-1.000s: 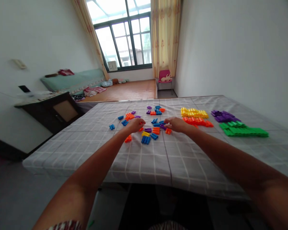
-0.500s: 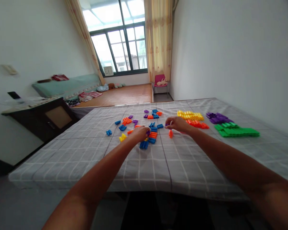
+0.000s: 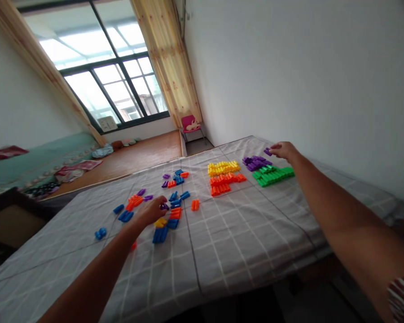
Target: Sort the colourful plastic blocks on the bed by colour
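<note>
My right hand (image 3: 283, 150) pinches a small ribbed purple plastic piece (image 3: 268, 152) just past the far right end of the purple pile (image 3: 254, 163). Close in front of that pile lies a green pile (image 3: 272, 176). My left hand (image 3: 154, 210) is closed on another purple plastic piece (image 3: 164, 206), over the mixed pieces. Beside and under the left hand lie blue pieces (image 3: 160, 235), orange pieces (image 3: 175, 213) and a yellow piece (image 3: 160, 222). The exact kind of these pieces is too small to make out.
A grey checked cloth (image 3: 222, 233) covers the table. Yellow pieces (image 3: 223, 168) and orange pieces (image 3: 220, 190) form rows right of centre. A lone orange pair (image 3: 195, 205) lies between rows and mix. Blue pieces (image 3: 100, 233) sit farther left. A white wall (image 3: 289, 80) borders the right.
My right hand has moved right, from near the orange pair to the purple pile, carrying a purple piece. My left hand stays over the mixed pieces. The view has turned right and tilted.
</note>
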Available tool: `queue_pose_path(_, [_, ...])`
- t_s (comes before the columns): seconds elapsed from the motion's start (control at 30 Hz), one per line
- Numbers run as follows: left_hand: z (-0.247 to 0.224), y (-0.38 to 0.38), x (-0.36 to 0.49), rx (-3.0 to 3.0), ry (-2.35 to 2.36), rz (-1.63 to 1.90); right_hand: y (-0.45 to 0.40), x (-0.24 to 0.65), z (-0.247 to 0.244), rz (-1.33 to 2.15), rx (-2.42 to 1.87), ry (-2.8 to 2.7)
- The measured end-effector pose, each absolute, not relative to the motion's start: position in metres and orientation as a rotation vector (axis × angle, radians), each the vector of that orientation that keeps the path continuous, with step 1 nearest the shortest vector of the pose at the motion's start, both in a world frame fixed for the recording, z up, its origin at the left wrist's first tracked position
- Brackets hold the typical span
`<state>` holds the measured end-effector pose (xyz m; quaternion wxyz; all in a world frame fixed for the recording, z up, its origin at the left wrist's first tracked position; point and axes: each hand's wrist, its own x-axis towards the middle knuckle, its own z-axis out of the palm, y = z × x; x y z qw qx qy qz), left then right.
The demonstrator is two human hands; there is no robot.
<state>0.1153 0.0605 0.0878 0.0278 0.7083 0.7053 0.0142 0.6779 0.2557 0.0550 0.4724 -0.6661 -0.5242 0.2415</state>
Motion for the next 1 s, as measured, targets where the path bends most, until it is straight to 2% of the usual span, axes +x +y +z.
queue_pose_path(0.2, [0.116, 0.097, 0.168, 2.335, 2.074, 0.170, 0.260, 0.691, 0.030, 0.356, -1.847, -1.594])
queue_pose_path(0.43, [0.118, 0.156, 0.282, 2.557, 1.708, 0.442, 0.258, 0.679, 0.027, 0.199, -1.918, -1.782])
queue_pose_path(0.73, [0.099, 0.268, 0.417, 2.456, 1.457, 0.646, 0.238, 0.680, 0.039, 0.070, -1.988, -1.674])
queue_pose_path(1.0, [0.092, 0.296, 0.485, 2.550, 1.332, 0.572, 0.231, 0.680, 0.049, 0.086, -2.017, -1.561])
